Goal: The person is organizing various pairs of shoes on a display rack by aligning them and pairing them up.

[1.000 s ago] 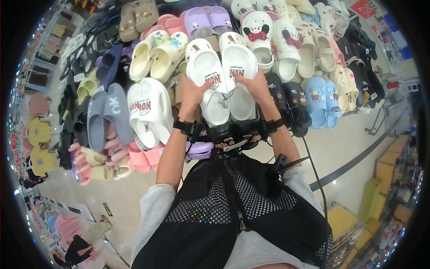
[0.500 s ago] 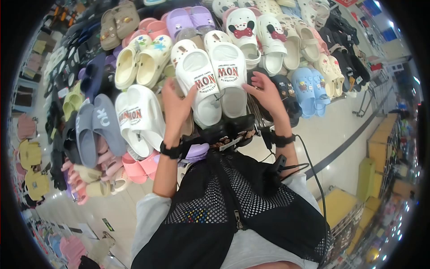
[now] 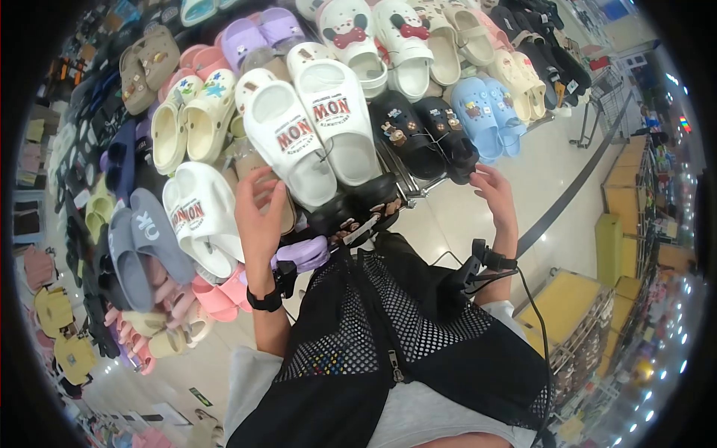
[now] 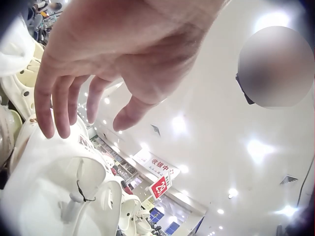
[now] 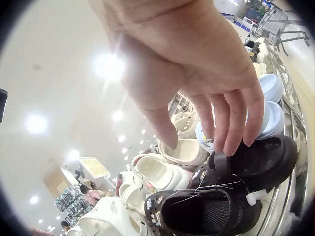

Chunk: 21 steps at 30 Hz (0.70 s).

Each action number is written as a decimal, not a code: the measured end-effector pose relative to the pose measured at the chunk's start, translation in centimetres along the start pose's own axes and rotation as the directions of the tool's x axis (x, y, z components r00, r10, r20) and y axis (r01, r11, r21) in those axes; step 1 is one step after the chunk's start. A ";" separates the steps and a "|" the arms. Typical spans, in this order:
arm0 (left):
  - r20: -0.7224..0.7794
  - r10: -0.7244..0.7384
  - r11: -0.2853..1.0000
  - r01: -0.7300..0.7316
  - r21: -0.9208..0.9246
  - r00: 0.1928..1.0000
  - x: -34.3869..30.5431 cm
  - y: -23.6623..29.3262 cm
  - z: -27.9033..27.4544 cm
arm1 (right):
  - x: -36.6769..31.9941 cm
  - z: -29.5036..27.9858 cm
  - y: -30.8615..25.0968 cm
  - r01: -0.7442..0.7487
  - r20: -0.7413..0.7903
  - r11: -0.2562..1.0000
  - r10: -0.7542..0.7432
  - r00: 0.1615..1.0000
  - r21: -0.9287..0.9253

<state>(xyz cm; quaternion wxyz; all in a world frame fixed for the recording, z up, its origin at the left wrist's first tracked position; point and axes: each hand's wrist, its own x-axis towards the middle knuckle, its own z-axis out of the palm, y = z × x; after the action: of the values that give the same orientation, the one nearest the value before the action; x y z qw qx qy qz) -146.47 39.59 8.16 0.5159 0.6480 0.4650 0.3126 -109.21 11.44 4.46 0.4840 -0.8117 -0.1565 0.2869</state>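
A pair of white slides with red-brown lettering [image 3: 293,138] lies on the rack in front of the body, its two shoes side by side and tied by a thin cord. My left hand [image 3: 260,213] is just left of their heels, fingers spread and loosely bent, holding nothing. In the left wrist view the same hand [image 4: 113,59] hangs above white slides [image 4: 29,182]. My right hand [image 3: 497,198] reaches beside a pair of black clogs with charms [image 3: 409,142], its fingertips right at the heel of the nearer one. The right wrist view shows loosely bent fingers [image 5: 236,118] over the black clogs.
Light blue clogs [image 3: 478,112] lie beyond the right hand. Another white lettered pair [image 3: 196,213] and grey slides [image 3: 146,246] are on the left. Dark clogs [image 3: 358,209] sit at the rack's front edge, close to the body. A cable [image 3: 541,321] hangs from the right wrist.
Both hands have let go of the white slides, which now lie on the rack. The right hand has moved right to the black clogs; the left has drawn back toward the body. The view has turned.
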 end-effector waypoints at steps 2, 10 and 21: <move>0.014 0.016 1.000 -0.016 0.007 1.000 -0.3 0.2 1.1 | 0.4 -0.5 0.3 0.011 -0.002 0.999 -0.011 1.000 0.034; 0.025 0.093 0.993 -0.095 0.063 0.995 -2.5 3.5 10.8 | 2.9 -6.7 3.7 0.043 0.132 0.997 -0.052 0.990 0.066; 0.340 0.136 0.983 -0.170 0.071 0.931 -4.7 8.0 30.6 | 5.6 -18.4 8.0 0.078 0.144 0.992 -0.092 0.985 0.104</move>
<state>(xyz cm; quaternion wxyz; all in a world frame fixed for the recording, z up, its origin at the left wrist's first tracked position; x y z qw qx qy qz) -118.85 23.38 7.86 0.5282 0.7507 0.3341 0.2141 -93.60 -2.26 2.40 0.5220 -0.7561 -0.2123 0.3328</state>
